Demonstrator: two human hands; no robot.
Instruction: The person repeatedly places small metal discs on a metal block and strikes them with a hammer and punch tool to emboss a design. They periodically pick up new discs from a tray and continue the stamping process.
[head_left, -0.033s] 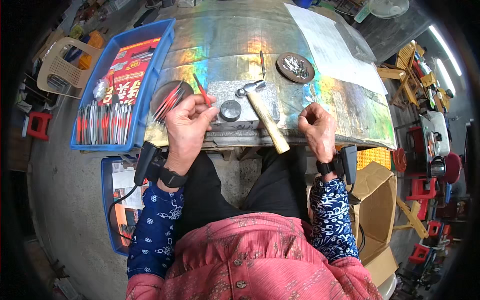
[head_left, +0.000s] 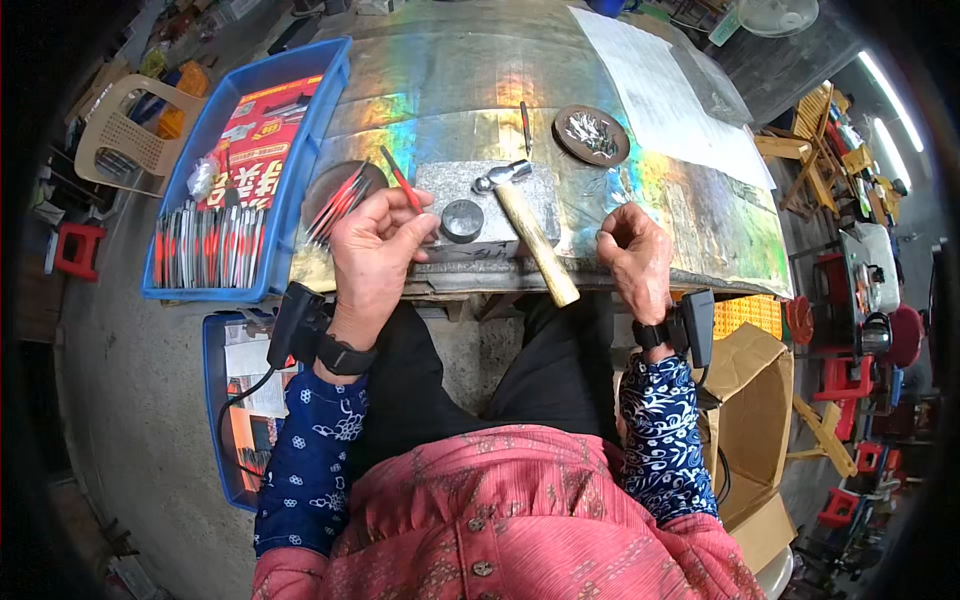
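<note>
My left hand (head_left: 372,240) pinches a slim red piece with a dark tip (head_left: 400,178) between thumb and fingers, left of a metal block (head_left: 438,184). Its tip points up and away to the left. A black round disc (head_left: 461,220) and a hammer (head_left: 533,240) rest on the block; the hammer's wooden handle sticks out past the near table edge. Over the near right edge, my right hand (head_left: 637,258) is closed, thumb against curled fingers; whatever they hold, if anything, is hidden. Similar red pieces (head_left: 340,200) lie on a dark round dish beside my left hand.
A brown dish (head_left: 566,153) of small shiny pieces stands behind the block, near a slim dark and red tool (head_left: 525,127). Left is a blue tray (head_left: 325,115) with rows of red and grey pieces. White sheets (head_left: 650,90) lie far right; an open cardboard box (head_left: 755,400) stands below.
The dark tip of the red piece in my left hand has tilted very slightly to the left. My right hand has stayed in place.
</note>
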